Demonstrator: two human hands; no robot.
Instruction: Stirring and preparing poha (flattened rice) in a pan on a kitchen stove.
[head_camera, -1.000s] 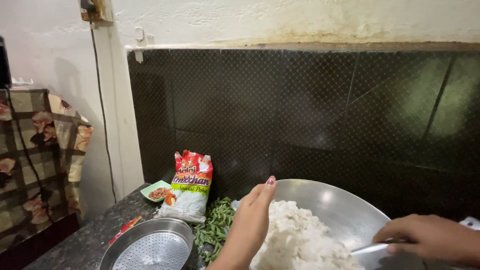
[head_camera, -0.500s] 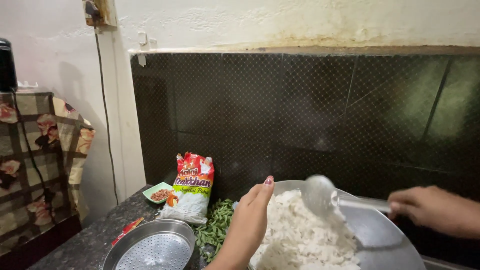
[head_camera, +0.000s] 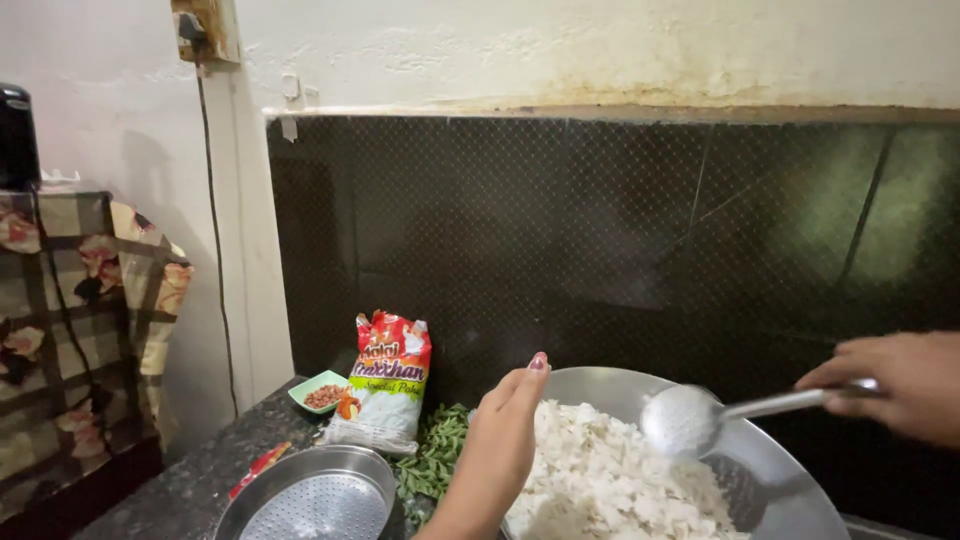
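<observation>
A large steel wok (head_camera: 780, 470) sits at the bottom right, heaped with white flattened rice (head_camera: 610, 485). My right hand (head_camera: 895, 385) grips the handle of a steel perforated ladle (head_camera: 685, 420), whose round bowl hangs just above the rice. My left hand (head_camera: 500, 445) rests at the wok's near-left rim with fingers together and pointing up, touching the edge of the rice heap. Whether it holds the rim is hidden.
A steel sieve plate (head_camera: 310, 495) lies on the dark stone counter (head_camera: 170, 495). Behind it stand a red and white packet (head_camera: 385, 385), green curry leaves (head_camera: 435, 455) and a small green dish of peanuts (head_camera: 322, 392). A dark tiled backsplash rises behind; a patterned cloth hangs at left.
My right hand lifted the ladle out of the rice, then shifted right and lowered it a little over the heap. My left hand stayed at the rim.
</observation>
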